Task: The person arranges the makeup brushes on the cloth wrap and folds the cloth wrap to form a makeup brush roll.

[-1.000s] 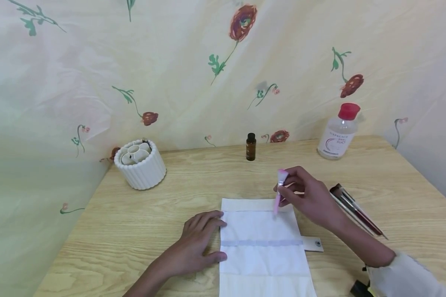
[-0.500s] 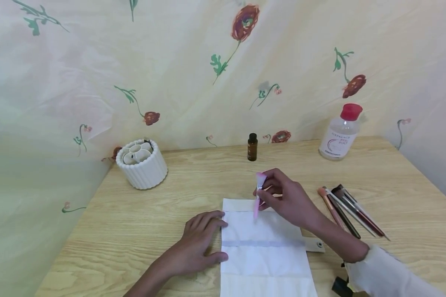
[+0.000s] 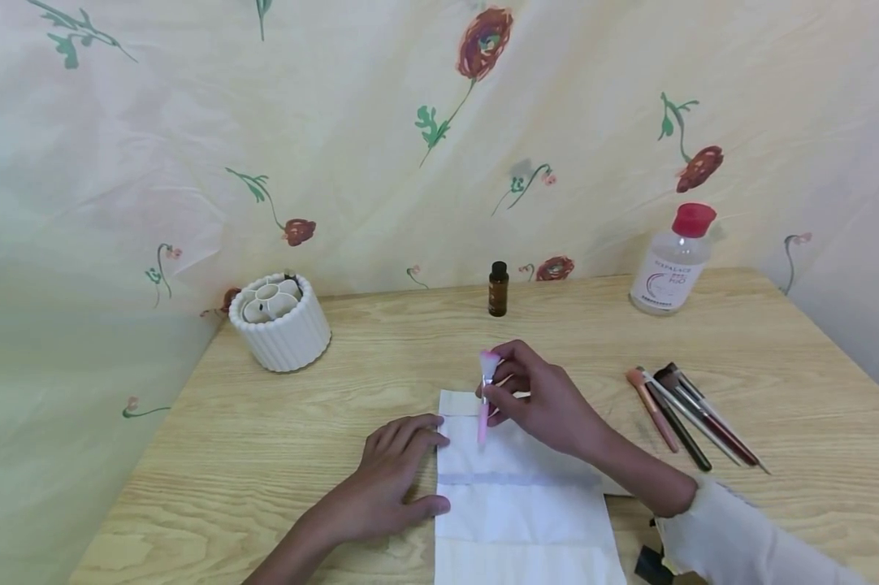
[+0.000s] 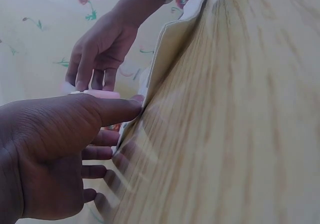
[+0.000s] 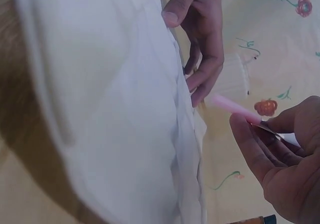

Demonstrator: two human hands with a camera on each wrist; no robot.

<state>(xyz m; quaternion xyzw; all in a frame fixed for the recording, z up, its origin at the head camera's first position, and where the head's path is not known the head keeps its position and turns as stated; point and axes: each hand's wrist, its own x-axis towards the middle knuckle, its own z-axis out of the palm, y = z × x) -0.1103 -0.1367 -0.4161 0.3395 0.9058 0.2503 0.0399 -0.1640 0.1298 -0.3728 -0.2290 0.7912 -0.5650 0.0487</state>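
My right hand (image 3: 545, 408) pinches a pink makeup brush (image 3: 483, 424) between thumb and fingers, bristles up and handle pointing down. It is over the upper left part of a white cloth brush roll (image 3: 520, 520), which lies unfolded on the table with a lavender band across it. Along the roll's left edge rests my left hand (image 3: 391, 483), its fingers spread and fingertips on the border. In the left wrist view that hand's thumb (image 4: 122, 110) lies at the raised cloth edge. The right wrist view shows the brush's pink handle (image 5: 234, 108) pointing toward the cloth.
Several makeup brushes (image 3: 691, 418) lie on the table right of the roll. At the back stand a small brown bottle (image 3: 497, 292) and a clear bottle with a red cap (image 3: 669, 268). A white ribbed holder (image 3: 286, 333) is at the back left, before a flowered curtain (image 3: 366, 146).
My right hand has carried the pink brush leftward across the top of the roll and slightly lower, uncovering more brushes at right. The left hand stays at the roll's edge.
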